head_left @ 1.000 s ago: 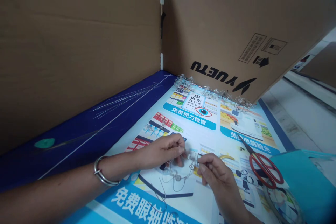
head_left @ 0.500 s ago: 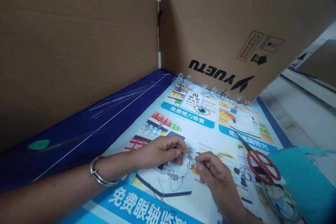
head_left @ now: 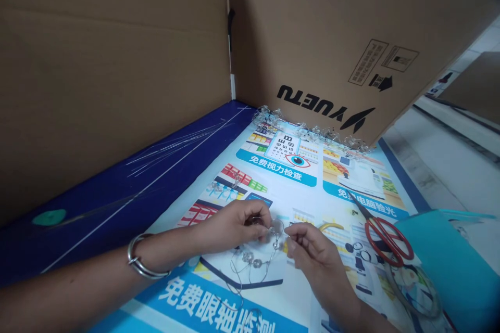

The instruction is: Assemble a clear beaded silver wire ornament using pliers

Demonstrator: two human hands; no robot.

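My left hand (head_left: pixel 234 223), with a metal bangle (head_left: pixel 142 256) on its wrist, pinches a clear round bead at the top of a piece of silver wire strung with clear beads (head_left: pixel 252 261). The rest of the piece hangs below my hands and rests on the printed poster. My right hand (head_left: pixel 312 252) is close by, its thumb and forefinger pinched on a thin end of the wire (head_left: pixel 287 229). Red-handled scissors (head_left: pixel 385 239) lie to the right of that hand, out of its reach by a short gap.
A printed eye-clinic poster (head_left: pixel 273 203) covers the work surface, with a dark blue cloth (head_left: pixel 117 203) holding thin wires to its left. Cardboard panels (head_left: pixel 117 62) stand behind. Clear beaded strands (head_left: pixel 308 127) lie along the far edge; a teal folder (head_left: pixel 441 265) and a wire coil (head_left: pixel 414 291) sit right.
My hands have drawn closer together over the beaded wire, and the left hand has lifted the round bead. The whole scene sits slightly further left and up in view.
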